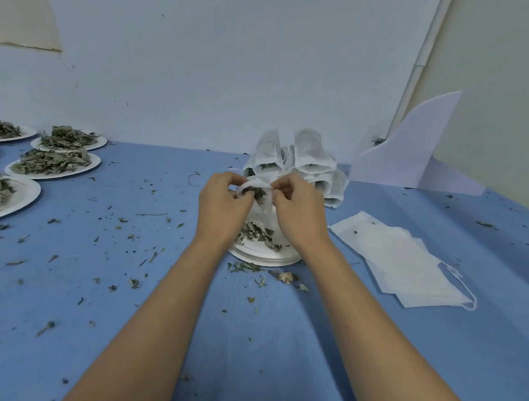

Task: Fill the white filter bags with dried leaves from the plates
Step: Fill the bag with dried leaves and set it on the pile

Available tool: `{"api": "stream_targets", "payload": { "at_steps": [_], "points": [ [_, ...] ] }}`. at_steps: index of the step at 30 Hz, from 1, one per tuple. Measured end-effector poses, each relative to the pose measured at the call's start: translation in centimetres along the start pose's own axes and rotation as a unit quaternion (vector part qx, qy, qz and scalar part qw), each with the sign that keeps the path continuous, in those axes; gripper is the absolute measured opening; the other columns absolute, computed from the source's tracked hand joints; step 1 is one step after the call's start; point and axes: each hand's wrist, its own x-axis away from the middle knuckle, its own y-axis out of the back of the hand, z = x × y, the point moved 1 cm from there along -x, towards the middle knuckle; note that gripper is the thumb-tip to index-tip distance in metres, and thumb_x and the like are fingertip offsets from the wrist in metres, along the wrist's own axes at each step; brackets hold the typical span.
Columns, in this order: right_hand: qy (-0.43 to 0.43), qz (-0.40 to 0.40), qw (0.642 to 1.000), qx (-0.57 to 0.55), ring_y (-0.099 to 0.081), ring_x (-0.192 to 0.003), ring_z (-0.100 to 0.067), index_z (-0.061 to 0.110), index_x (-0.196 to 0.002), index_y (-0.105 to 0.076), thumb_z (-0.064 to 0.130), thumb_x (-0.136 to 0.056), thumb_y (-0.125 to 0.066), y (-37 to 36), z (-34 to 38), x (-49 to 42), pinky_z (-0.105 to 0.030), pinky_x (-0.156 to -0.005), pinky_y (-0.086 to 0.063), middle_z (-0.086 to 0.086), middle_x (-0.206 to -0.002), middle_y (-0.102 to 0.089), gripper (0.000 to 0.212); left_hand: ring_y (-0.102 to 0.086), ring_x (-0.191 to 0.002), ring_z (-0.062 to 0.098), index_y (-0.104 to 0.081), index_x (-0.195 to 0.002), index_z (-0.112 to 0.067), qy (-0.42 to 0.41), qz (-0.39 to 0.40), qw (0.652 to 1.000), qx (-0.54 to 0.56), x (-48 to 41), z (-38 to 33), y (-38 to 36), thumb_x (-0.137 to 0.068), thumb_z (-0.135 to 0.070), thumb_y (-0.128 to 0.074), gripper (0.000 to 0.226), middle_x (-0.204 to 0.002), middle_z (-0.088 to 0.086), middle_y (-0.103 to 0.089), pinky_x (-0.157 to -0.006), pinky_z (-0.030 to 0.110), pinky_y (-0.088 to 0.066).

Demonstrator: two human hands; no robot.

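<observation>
Now, keep the mouth of the filter bag (253, 187) stretched wide and low over the plate (262, 258) at mid-bench, so loose dried leaves (254, 234) drop back onto it. The left hand (225, 205) and right hand (300, 213) each pinch the bag's rim, fingers (238, 182) curled tight, nothing spread.

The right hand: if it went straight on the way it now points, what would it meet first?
The right hand pinches a filter bag; beyond it, probably the heap of filled bags, though depth is unclear.
</observation>
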Motion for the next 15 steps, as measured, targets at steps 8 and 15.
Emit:
{"api": "stream_targets", "payload": {
  "at_steps": [8, 15],
  "points": [
    [0.006, 0.100, 0.987, -0.124, -0.056, -0.073, -0.013, 0.019, -0.077, -0.061, 0.000, -0.082, -0.057, 0.0, 1.4, 0.7, -0.031, -0.074, -0.049, 0.002, -0.074, -0.061, 0.020, -0.038, -0.067, 0.006, -0.040, -0.068, -0.020, -0.024, -0.105, 0.992, -0.059, 0.0, -0.1, 0.5, -0.074, 0.009, -0.053, 0.032, -0.077, -0.005, -0.042, -0.060, 0.008, -0.033],
    [-0.027, 0.002, 0.997, -0.074, -0.064, -0.086, -0.018, 0.015, -0.090, -0.063, 0.004, -0.089, -0.053, -0.1, 0.0, 0.2, -0.036, -0.083, -0.052, -0.003, -0.088, -0.067, 0.015, -0.051, -0.082, 0.005, -0.052, -0.094, -0.021, 0.040, 0.037, 0.996, 0.071, 0.0, -0.3, 0.5, -0.085, -0.009, -0.055, 0.015, -0.109, 0.002, -0.056, -0.061, 0.011, -0.038]
  ]
}}
